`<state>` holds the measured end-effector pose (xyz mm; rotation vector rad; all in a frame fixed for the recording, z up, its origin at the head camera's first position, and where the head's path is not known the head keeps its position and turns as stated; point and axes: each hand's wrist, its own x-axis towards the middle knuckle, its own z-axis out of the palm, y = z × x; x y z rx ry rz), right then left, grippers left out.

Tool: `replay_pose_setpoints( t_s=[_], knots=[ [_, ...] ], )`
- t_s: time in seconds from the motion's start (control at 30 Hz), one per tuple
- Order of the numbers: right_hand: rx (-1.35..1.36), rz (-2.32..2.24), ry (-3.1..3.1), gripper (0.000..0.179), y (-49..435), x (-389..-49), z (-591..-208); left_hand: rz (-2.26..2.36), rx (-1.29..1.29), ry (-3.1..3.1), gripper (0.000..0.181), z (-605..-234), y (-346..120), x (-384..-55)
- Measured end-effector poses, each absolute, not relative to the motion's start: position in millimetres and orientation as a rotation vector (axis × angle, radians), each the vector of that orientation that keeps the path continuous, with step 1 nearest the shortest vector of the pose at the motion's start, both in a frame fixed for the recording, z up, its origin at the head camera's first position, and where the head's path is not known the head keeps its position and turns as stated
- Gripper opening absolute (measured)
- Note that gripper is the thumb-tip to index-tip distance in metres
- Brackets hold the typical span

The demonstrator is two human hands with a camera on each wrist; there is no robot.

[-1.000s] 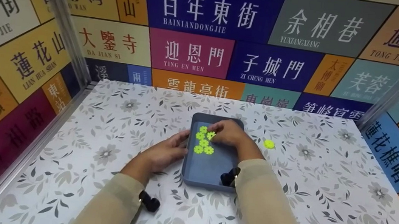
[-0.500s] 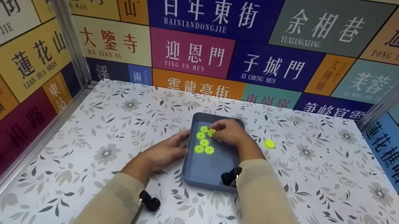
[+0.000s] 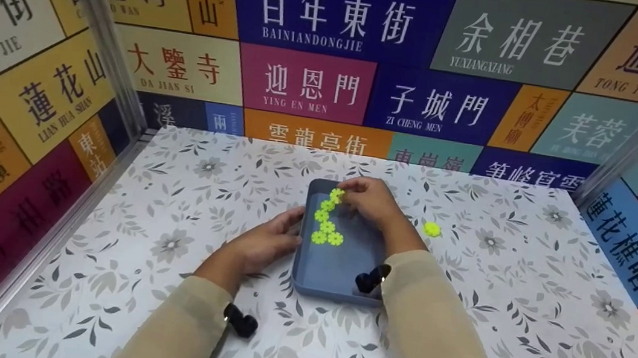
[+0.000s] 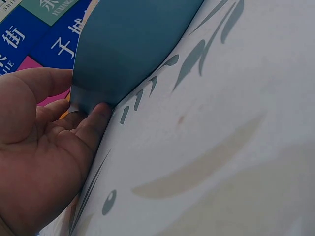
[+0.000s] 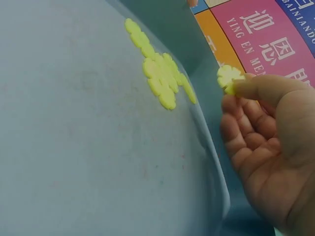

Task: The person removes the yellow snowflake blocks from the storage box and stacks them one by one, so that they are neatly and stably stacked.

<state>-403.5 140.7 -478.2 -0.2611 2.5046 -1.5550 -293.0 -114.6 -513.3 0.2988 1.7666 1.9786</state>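
Note:
A grey-blue tray (image 3: 338, 272) lies on the table with several yellow-green flower-shaped pieces (image 3: 327, 227) in it, grouped along its left side. In the right wrist view these pieces (image 5: 160, 78) touch or overlap one another. My right hand (image 3: 374, 201) is over the far part of the tray. Between thumb and finger it pinches one flower-shaped piece (image 5: 229, 78), raised apart from the others. My left hand (image 3: 265, 245) rests against the outside of the tray's left wall, and its fingertips (image 4: 101, 110) touch the wall low down.
Another yellow-green piece or small stack (image 3: 431, 229) lies on the floral-patterned table (image 3: 482, 284), right of the tray. Panels with printed signs (image 3: 339, 17) stand behind and at both sides. Small black wrist cameras (image 3: 240, 321) sit at both cuffs.
My right hand has moved up and away toward the tray's far end, taking the pinched flower-shaped piece off the group's right side. My left hand has stayed at the tray wall.

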Motion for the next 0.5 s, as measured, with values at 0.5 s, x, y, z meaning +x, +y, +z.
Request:
replay_pose_setpoints(
  t_s=[0.5],
  knots=[
    [-0.150, -1.796, 2.352, 0.030, 183.8, -387.9, -429.2, 2.018, 0.305, 1.745, 0.081, -513.6, -113.0, -292.1]
  ],
)
